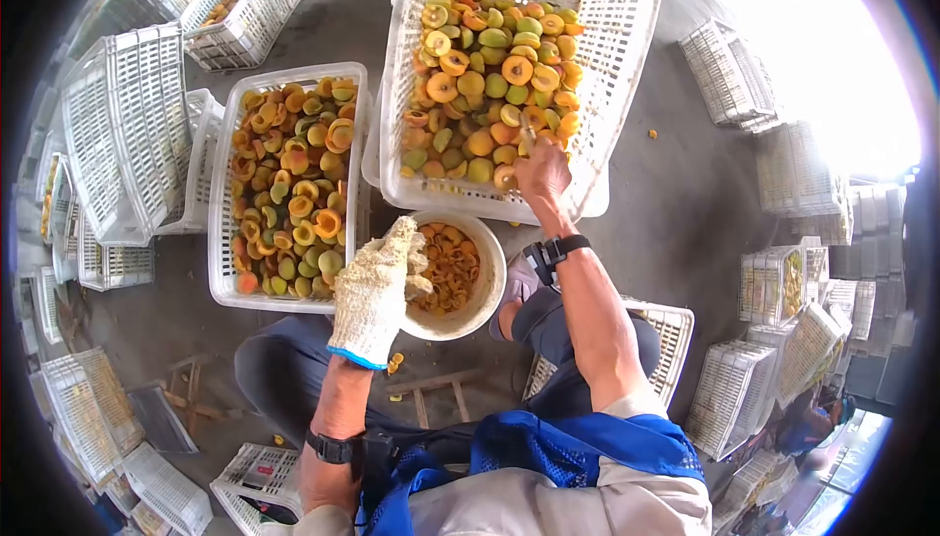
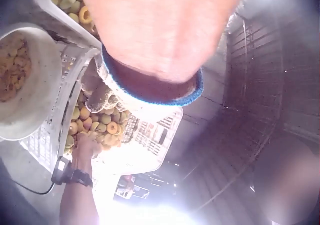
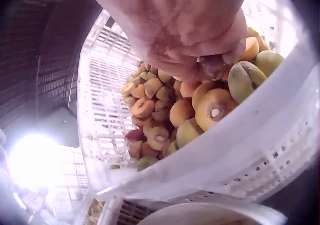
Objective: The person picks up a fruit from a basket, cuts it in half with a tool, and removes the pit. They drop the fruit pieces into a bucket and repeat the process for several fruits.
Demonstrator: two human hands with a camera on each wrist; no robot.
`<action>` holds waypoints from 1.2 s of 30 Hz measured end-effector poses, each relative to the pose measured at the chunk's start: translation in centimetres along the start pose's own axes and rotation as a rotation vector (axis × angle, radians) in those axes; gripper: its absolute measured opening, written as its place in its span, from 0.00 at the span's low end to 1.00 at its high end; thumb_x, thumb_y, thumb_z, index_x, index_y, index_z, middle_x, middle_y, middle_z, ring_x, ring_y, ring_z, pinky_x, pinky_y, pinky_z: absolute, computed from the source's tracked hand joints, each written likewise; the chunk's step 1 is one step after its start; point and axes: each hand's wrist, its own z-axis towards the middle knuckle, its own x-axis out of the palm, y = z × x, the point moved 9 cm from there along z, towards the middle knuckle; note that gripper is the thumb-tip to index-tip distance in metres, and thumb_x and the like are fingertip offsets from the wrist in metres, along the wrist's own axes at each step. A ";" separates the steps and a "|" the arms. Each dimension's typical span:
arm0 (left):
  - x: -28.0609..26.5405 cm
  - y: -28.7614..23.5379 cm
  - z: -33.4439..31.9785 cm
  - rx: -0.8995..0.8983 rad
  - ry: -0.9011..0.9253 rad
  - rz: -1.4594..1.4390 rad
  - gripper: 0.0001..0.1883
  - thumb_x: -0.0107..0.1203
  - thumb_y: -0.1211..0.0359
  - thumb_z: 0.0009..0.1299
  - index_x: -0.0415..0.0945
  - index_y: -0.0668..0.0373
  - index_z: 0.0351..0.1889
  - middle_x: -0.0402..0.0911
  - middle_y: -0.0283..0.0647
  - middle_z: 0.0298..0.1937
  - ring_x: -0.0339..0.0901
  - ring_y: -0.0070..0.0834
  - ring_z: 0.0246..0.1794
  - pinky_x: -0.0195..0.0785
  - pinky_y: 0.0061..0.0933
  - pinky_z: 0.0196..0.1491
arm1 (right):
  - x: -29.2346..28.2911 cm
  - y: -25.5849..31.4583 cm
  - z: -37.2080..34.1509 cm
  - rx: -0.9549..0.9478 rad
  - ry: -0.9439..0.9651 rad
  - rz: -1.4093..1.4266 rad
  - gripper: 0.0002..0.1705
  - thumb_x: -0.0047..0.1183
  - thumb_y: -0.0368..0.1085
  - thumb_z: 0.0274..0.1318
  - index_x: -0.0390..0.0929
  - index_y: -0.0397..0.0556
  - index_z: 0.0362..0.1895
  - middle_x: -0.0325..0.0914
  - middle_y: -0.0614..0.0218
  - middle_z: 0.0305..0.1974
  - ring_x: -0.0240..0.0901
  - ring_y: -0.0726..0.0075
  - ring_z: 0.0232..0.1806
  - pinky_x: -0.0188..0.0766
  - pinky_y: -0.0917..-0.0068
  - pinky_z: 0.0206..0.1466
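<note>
My left hand (image 1: 374,291) wears a cream knit glove with a blue cuff and hovers at the left rim of a white bucket (image 1: 497,277). Its fingers are loosely bent, with nothing seen in them. Orange fruit pieces (image 1: 448,272) lie inside the bucket. My bare right hand (image 1: 544,172) reaches over the near wall of a large white crate (image 1: 627,66) of apricots (image 1: 494,86), many halved or cut open. Its curled fingers grip a slim tool (image 1: 528,133), mostly hidden by the hand, right at the fruit. In the right wrist view the fist (image 3: 195,39) is low over the apricots (image 3: 215,107).
A second white crate (image 1: 221,242), full of apricot halves (image 1: 294,184), stands left of the bucket. Stacked white crates (image 1: 127,135) line the left side, with more crates (image 1: 729,76) at right. Small wooden frames (image 1: 431,386) lie on the floor by my legs.
</note>
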 end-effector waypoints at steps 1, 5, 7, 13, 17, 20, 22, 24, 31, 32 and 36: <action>-0.1 0.3 0.0 -0.002 -0.002 -0.003 0.23 0.57 0.51 0.78 0.83 0.64 0.50 0.86 0.41 0.35 0.85 0.25 0.30 0.79 0.28 0.33 | 0.1 -0.8 0.1 0.089 0.065 0.072 0.21 0.66 0.42 0.42 0.82 0.44 0.41 0.84 0.46 0.38 0.83 0.39 0.44 0.77 0.48 0.47; 2.4 3.2 -0.2 -0.258 0.035 -0.253 0.29 0.55 0.45 0.78 0.80 0.63 0.57 0.85 0.46 0.41 0.86 0.31 0.31 0.81 0.32 0.32 | -3.7 0.8 -5.6 0.293 0.287 0.405 0.19 0.63 0.39 0.45 0.83 0.40 0.41 0.85 0.47 0.35 0.82 0.36 0.47 0.78 0.47 0.49; 3.3 5.2 0.4 -0.304 0.080 -0.362 0.29 0.50 0.45 0.80 0.76 0.61 0.63 0.84 0.47 0.49 0.86 0.35 0.38 0.83 0.37 0.36 | -7.5 6.3 -12.0 0.003 0.440 0.452 0.18 0.64 0.38 0.43 0.81 0.39 0.38 0.83 0.48 0.37 0.81 0.34 0.46 0.77 0.46 0.49; 6.2 7.8 -1.9 -0.303 0.162 -0.725 0.23 0.50 0.44 0.80 0.80 0.51 0.56 0.86 0.34 0.47 0.84 0.31 0.43 0.80 0.34 0.47 | -9.8 9.7 -24.9 -0.492 0.329 0.256 0.23 0.65 0.37 0.49 0.76 0.42 0.49 0.73 0.46 0.50 0.78 0.34 0.46 0.75 0.45 0.49; 4.9 6.9 -4.6 -0.256 0.136 -0.792 0.22 0.46 0.46 0.82 0.78 0.52 0.56 0.86 0.34 0.44 0.84 0.30 0.41 0.80 0.32 0.44 | -11.4 9.5 -27.1 -0.467 0.332 0.409 0.22 0.60 0.39 0.57 0.74 0.42 0.53 0.74 0.46 0.48 0.78 0.33 0.44 0.76 0.45 0.46; 3.4 6.6 -5.7 -0.258 0.297 -0.757 0.26 0.40 0.47 0.84 0.75 0.56 0.61 0.85 0.39 0.45 0.84 0.28 0.38 0.80 0.31 0.37 | -13.3 7.7 -26.4 -0.401 0.340 0.363 0.16 0.58 0.39 0.60 0.72 0.42 0.46 0.80 0.44 0.38 0.80 0.32 0.36 0.76 0.44 0.40; 2.9 6.7 -6.1 -0.337 0.217 -0.814 0.25 0.40 0.48 0.84 0.75 0.59 0.60 0.85 0.40 0.41 0.84 0.29 0.36 0.78 0.29 0.31 | -13.3 7.3 -26.7 -0.424 0.328 0.375 0.14 0.57 0.38 0.60 0.70 0.42 0.41 0.80 0.42 0.30 0.79 0.31 0.32 0.74 0.42 0.37; 0.6 6.4 -5.4 -0.112 0.078 -0.680 0.23 0.46 0.61 0.81 0.68 0.52 0.73 0.82 0.38 0.53 0.83 0.26 0.46 0.79 0.31 0.45 | -12.4 7.7 -28.0 -0.450 0.463 0.272 0.13 0.57 0.36 0.59 0.69 0.41 0.40 0.79 0.40 0.27 0.79 0.31 0.31 0.74 0.41 0.36; 0.9 5.7 -6.5 -0.157 0.069 -0.602 0.33 0.42 0.70 0.78 0.53 0.52 0.82 0.82 0.48 0.56 0.84 0.37 0.47 0.80 0.37 0.49 | -11.5 9.5 -29.3 -0.586 0.369 0.207 0.10 0.55 0.31 0.55 0.69 0.42 0.38 0.81 0.46 0.32 0.80 0.34 0.31 0.73 0.41 0.34; 1.0 5.8 -6.4 -0.160 0.069 -0.602 0.33 0.42 0.70 0.78 0.53 0.52 0.82 0.82 0.48 0.56 0.84 0.37 0.47 0.80 0.37 0.49 | -11.6 9.6 -29.3 -0.601 0.351 0.209 0.09 0.54 0.30 0.55 0.69 0.42 0.38 0.81 0.46 0.31 0.80 0.34 0.31 0.73 0.41 0.34; 0.8 5.7 -5.7 -0.086 -0.037 -0.542 0.21 0.44 0.57 0.82 0.68 0.58 0.66 0.84 0.44 0.47 0.83 0.32 0.40 0.78 0.32 0.44 | -11.4 10.1 -29.4 -0.574 0.368 0.178 0.09 0.54 0.30 0.54 0.69 0.42 0.37 0.81 0.46 0.31 0.81 0.34 0.31 0.75 0.43 0.35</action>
